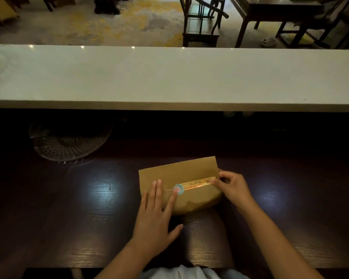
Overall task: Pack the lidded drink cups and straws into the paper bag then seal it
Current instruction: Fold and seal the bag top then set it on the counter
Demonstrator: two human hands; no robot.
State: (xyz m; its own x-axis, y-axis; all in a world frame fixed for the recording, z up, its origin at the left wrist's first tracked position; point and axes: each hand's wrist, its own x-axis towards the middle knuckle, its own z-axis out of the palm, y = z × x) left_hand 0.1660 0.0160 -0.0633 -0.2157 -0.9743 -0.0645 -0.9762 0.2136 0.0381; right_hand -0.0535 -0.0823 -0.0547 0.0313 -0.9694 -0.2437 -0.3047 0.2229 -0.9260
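Seeing left hand (156, 214) flat, fingers spread on bag (179, 178), fingertip on round sticker (178, 188). Right hand (231, 186) pinches strip (197, 182) end. I can't read its print.

Brown paper bag (181, 174) on dark table, top folded over, sealing sticker strip (195, 183) across it.

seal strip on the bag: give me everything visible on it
The seal strip is a narrow, glossy orange-gold label with small red print too fine to read and a round pale-blue sticker end at its left. It lies flat, slightly slanted, across the folded top of the brown paper bag on the dark wooden table. The left hand rests flat on the bag, its index fingertip pressing the round end. The right hand pinches the strip's right end at the bag's edge.
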